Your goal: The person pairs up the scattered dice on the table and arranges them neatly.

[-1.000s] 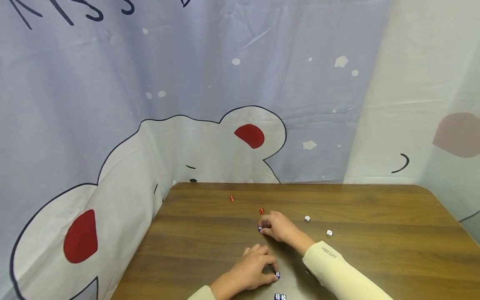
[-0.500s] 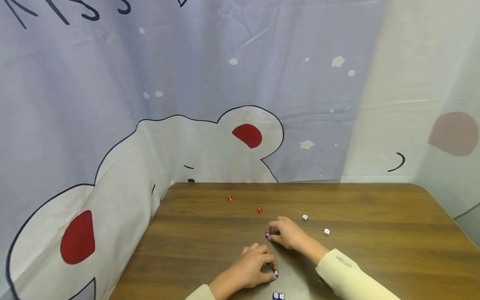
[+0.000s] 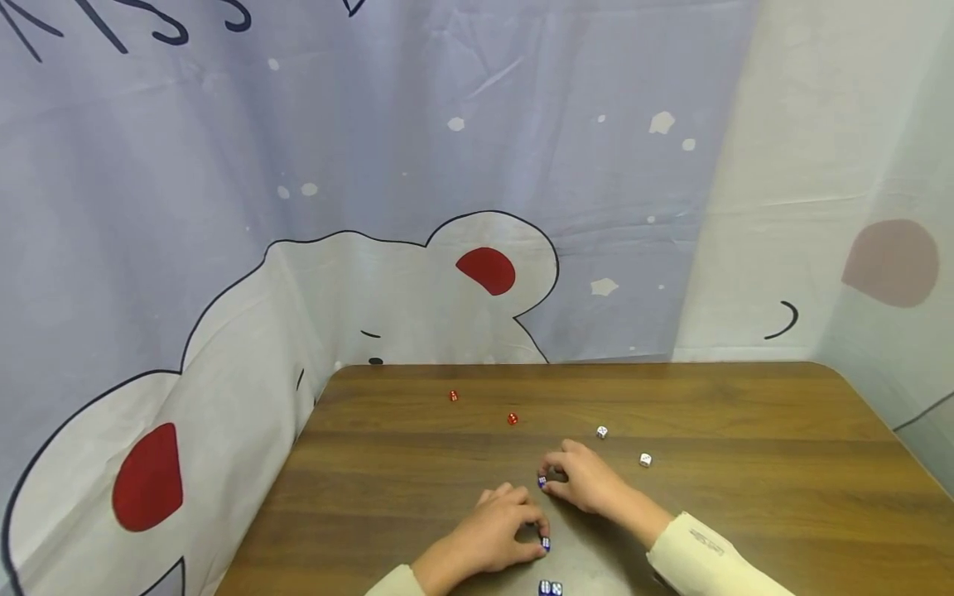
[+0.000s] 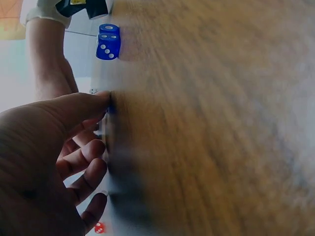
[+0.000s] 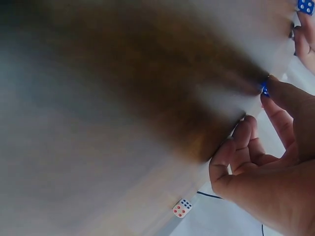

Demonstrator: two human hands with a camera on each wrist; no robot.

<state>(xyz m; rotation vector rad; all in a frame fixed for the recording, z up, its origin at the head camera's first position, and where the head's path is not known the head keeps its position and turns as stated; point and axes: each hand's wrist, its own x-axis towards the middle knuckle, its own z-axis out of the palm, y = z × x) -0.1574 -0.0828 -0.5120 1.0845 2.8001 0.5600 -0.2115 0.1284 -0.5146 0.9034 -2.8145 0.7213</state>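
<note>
Head cam looks fwd/down, wrist cams v close, sharing tabletop (image 3: 447, 459)

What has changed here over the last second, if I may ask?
The right hand, pinching a blue die, moved nearer the person and rightward, toward the left hand. Neither hand let go. The left hand's die, the red dice and the white dice stayed put.

The left hand (image 4: 42, 147) pinches a blue die (image 4: 111, 106) at the table (image 4: 211, 118), the thumb tip hiding most of it. Two blue dice (image 4: 108, 44) sit together on the near side; a red die (image 4: 99, 227) lies far, beyond the fingers. Behind, the right forearm (image 4: 47, 54) leaves a pale sleeve (image 4: 42, 11).
</note>
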